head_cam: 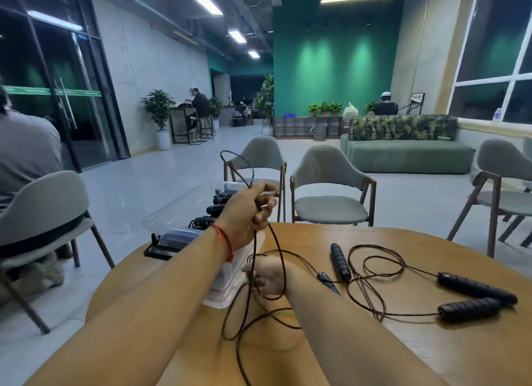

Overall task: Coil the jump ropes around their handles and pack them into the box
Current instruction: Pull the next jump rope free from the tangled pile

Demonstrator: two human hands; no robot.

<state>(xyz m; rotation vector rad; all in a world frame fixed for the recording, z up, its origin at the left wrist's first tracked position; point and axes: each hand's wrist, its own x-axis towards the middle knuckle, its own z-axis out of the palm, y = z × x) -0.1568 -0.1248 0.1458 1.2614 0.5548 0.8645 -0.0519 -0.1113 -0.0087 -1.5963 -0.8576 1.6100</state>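
Both sets of fingers (266, 210) curled round thin black cord (277, 241), left hand (247, 213) raised, right hand (269, 276) low

We have one view, from a camera worn on the person's head. It faces forward and a little down, across a round wooden tabletop (431, 342) that fills the lower part from 4 to 8 o'clock. The lens is wide, so straight lines bend near the edges. The camera is near the work: both forearms enter at 6 o'clock, and the thin jump rope (275, 240) shows clearly in the fingers of the left hand (247, 213) at the centre and the right hand (270, 276) just below it. Far ahead, at 12 o'clock, stands a green wall (336, 69); a window (495, 54) lies at 2 o'clock, glass doors (57, 83) at 10 o'clock.
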